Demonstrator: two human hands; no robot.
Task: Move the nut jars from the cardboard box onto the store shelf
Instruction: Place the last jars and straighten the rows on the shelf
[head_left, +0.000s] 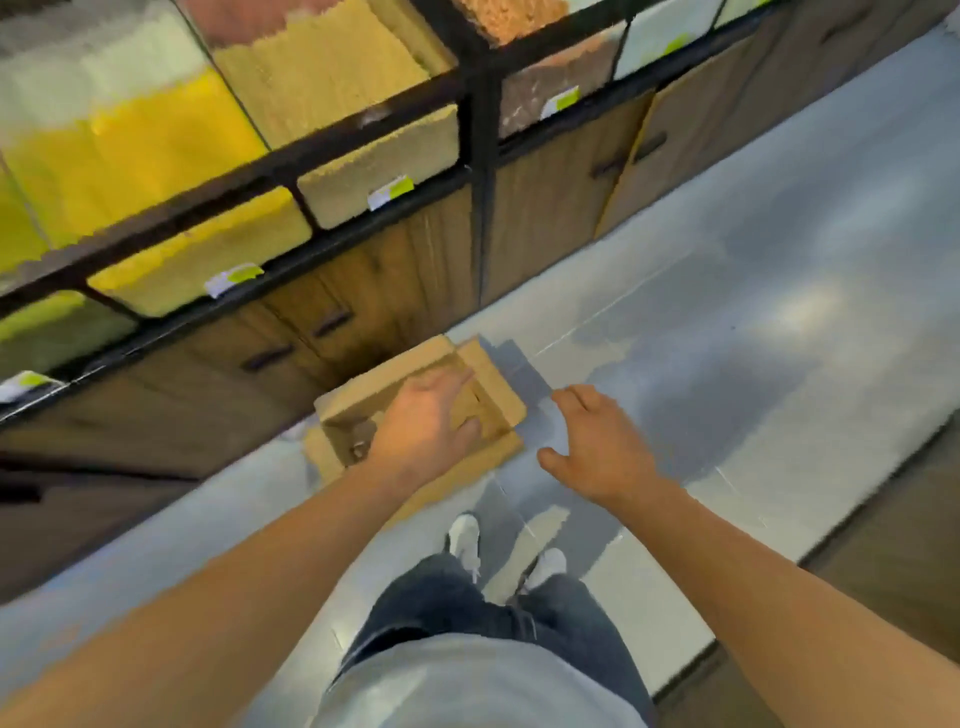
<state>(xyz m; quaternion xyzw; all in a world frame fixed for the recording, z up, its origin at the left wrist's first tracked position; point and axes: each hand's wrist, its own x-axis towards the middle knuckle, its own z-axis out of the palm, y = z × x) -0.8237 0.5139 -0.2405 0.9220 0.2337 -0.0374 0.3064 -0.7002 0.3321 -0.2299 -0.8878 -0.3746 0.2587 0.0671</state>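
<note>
Below, both relaxed hands, left hand and right hand, hover over cardboard box on grey floor.

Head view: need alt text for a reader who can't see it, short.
Seen from above, a person's left hand reaches over an open cardboard box on the grey floor, with the right hand open just beside it, holding nothing. Behind the box stands a black-framed shelf of bulk bins with yellow and tan contents above wooden cabinet doors. The image is blurred; no jars can be made out.
</note>
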